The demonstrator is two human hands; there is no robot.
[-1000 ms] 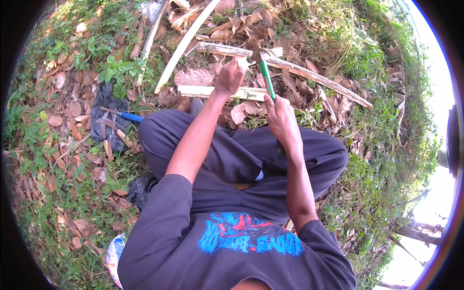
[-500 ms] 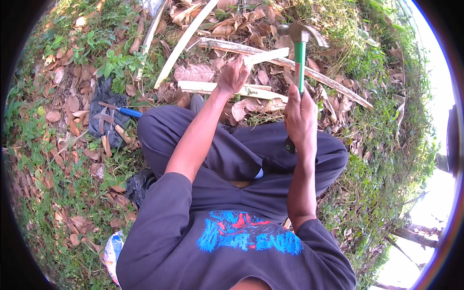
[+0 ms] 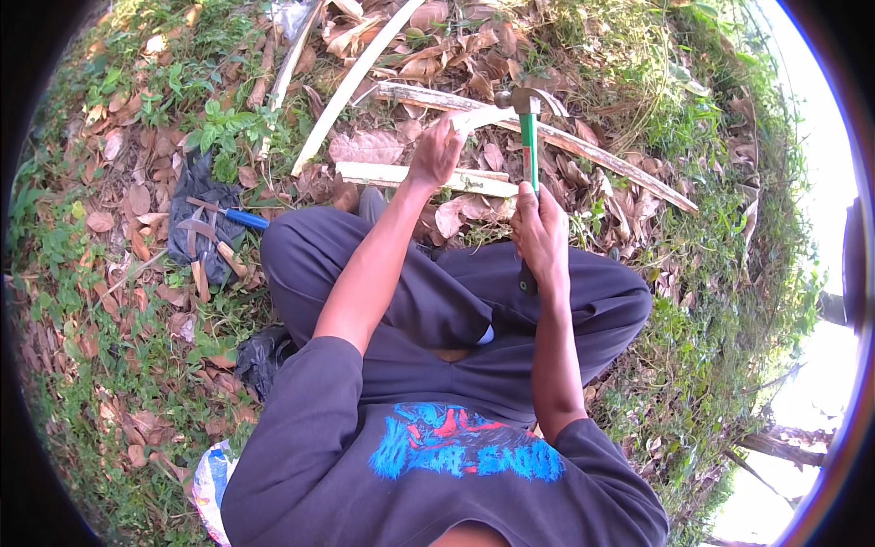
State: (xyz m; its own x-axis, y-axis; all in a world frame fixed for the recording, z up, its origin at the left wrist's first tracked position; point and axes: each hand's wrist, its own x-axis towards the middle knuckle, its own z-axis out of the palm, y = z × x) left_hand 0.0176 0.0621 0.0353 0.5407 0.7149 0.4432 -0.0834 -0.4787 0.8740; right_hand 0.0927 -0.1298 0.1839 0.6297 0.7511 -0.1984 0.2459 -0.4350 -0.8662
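Note:
My right hand (image 3: 541,232) is wrapped round the dark lower handle of a claw hammer (image 3: 530,146) with a green shaft and metal head. The hammer stands head-away from me, its face close to the far end of a short pale wood strip (image 3: 481,118); I cannot tell whether they touch. My left hand (image 3: 437,152) is closed round the near end of that strip. Just beyond my crossed legs, a pale split piece of wood (image 3: 474,181) lies on the ground, partly behind my left wrist. A long, rough-barked stick (image 3: 592,153) lies farther off.
Left of my knee, a black plastic sheet (image 3: 194,173) holds a blue-handled tool (image 3: 244,218) and several wooden-handled blades (image 3: 202,228). Long pale strips (image 3: 351,82) lie at the far left. Dry leaves and grass cover the ground. A colourful bag (image 3: 211,488) sits near my left side.
The hammer and my right hand have moved left and nearer to me, bringing the hammer head to the strip's end. The wood strip has shifted slightly and tilted; my left hand keeps hold.

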